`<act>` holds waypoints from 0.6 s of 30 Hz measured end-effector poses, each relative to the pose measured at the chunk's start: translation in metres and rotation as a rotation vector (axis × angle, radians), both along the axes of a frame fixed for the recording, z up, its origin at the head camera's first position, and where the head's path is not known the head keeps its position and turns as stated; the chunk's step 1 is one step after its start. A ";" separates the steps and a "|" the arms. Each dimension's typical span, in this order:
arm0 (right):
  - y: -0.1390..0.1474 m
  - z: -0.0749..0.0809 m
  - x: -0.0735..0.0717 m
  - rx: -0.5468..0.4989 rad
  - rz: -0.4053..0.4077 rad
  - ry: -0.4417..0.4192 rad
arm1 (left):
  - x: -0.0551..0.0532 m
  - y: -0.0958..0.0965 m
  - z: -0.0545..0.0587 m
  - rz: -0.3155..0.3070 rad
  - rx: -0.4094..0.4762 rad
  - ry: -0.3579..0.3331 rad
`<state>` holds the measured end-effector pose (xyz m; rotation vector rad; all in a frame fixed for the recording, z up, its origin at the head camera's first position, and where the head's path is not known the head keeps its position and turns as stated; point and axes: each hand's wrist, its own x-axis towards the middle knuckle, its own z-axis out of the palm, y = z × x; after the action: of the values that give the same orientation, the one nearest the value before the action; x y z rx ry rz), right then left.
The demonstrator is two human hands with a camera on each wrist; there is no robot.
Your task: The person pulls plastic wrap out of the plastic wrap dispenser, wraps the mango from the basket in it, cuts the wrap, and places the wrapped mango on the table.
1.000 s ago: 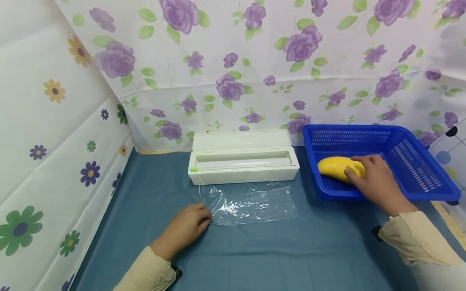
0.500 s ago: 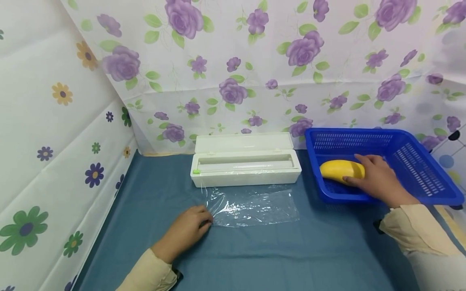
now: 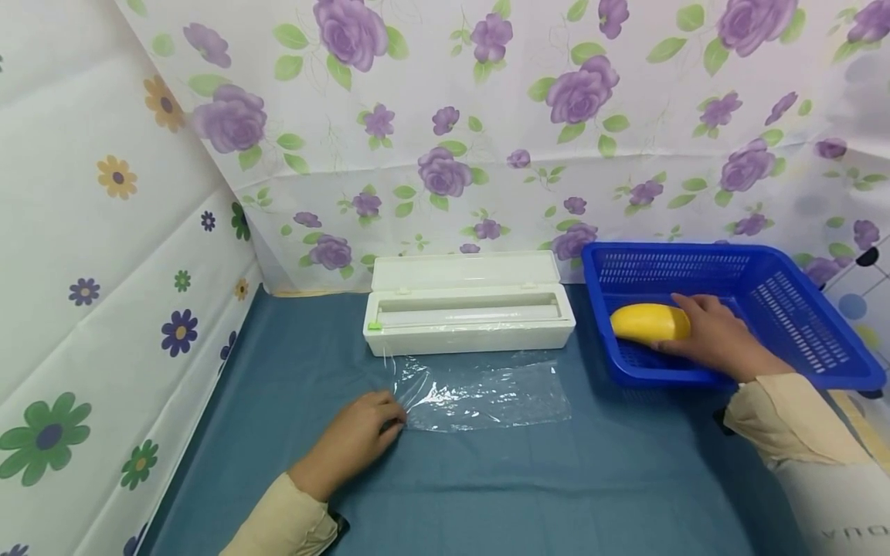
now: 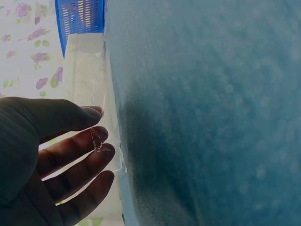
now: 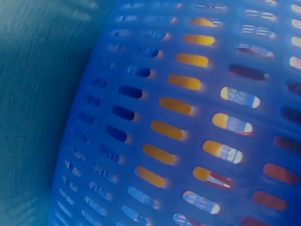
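Observation:
My left hand is low over the cloth and pinches the left corner of a clear sheet of cling film. In the left wrist view, a crumpled bit of that film shows at the fingertips. The sheet runs out from a white dispenser box, its lid raised. On the right, my right hand reaches into a blue basket and grips the right end of a yellow mango, thumb on the near side. The right wrist view shows the basket's slotted wall, with yellow behind it; the hand is mostly hidden there.
A blue-green cloth covers the table. Flowered sheets stand behind and at the left. Inside the box lies a white roll, and a small green slider sits at its left front edge.
My right hand has shifted slightly left over the mango's end and covers more of it, its thumb lower. The left hand and film stay put; the head view has shifted a little.

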<state>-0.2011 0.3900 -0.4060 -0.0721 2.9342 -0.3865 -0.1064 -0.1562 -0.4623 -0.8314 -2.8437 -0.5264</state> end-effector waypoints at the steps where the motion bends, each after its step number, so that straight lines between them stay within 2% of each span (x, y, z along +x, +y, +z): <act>1: 0.000 0.000 0.000 0.000 0.000 -0.006 | 0.000 0.000 0.000 0.001 -0.001 -0.001; 10: 0.003 -0.004 -0.005 -0.019 0.013 -0.064 | 0.001 0.000 0.001 0.019 -0.023 -0.020; 18: 0.006 -0.010 -0.010 -0.018 0.054 -0.064 | 0.001 0.002 0.002 0.040 -0.046 -0.045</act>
<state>-0.2115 0.3965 -0.4164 -0.1379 2.8593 -0.3990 -0.1053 -0.1547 -0.4605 -0.7775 -2.9175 -0.4824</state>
